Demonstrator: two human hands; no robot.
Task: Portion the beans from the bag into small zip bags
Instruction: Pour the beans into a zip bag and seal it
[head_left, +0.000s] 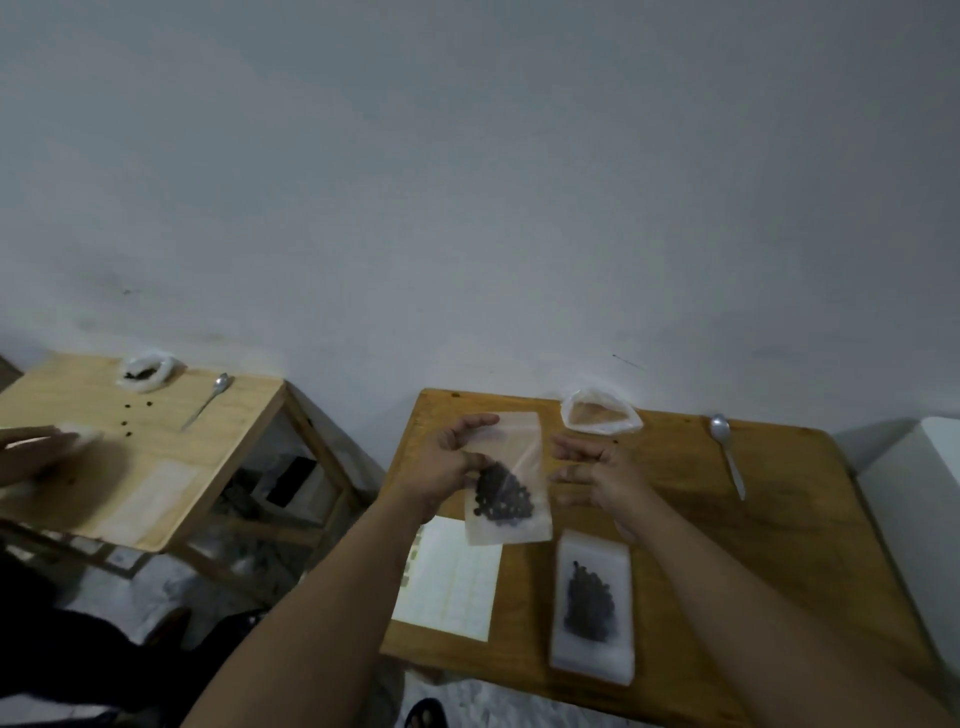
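Observation:
My left hand (447, 462) grips a small clear zip bag (511, 525) by its upper left part, above the wooden table (779, 519). Dark beans (501, 496) fill the bag's lower middle. My right hand (597, 475) hovers just right of the bag with its fingers spread, holding nothing. A pile of filled zip bags (592, 608) lies flat on the table below my right hand. The bean source bag (600, 413), a crumpled clear bag that looks nearly empty, rests at the table's far edge.
A metal spoon (727, 452) lies at the far right of my table. A stack of empty zip bags (452, 577) sits near the left edge. On a second table (156, 467) at left another person's hand (36, 447) works with its own bag, spoon and loose beans.

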